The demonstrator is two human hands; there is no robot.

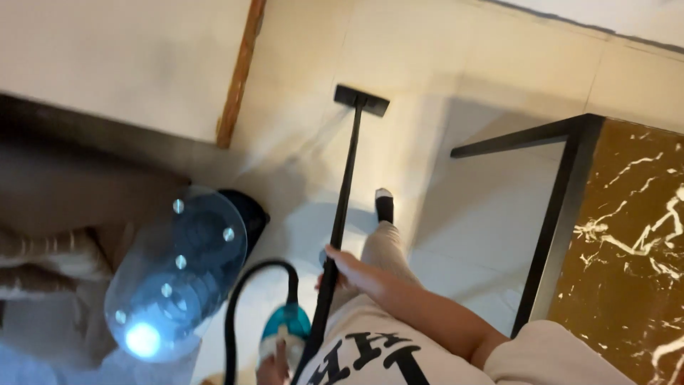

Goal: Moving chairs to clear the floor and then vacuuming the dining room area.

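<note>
My right hand [343, 267] is closed around the black wand [345, 189] of a vacuum cleaner, about halfway along it. The wand runs up to a flat black floor head [361, 100] that rests on the pale tiled floor [491, 235]. My left hand [274, 366] shows only partly at the bottom edge, close to the wand's lower end and in front of a teal part of the vacuum [285, 324]; its grip is not clear. A black hose [246, 285] loops up beside it. My leg and black-socked foot [385, 205] stand next to the wand.
A round glass side table [178, 274] with a dark base stands to the left, by a sofa [50, 235]. On the right is a brown marble-topped table [634, 235] with a black metal frame [556, 214]. A wooden strip [241, 71] runs along the floor at the top left.
</note>
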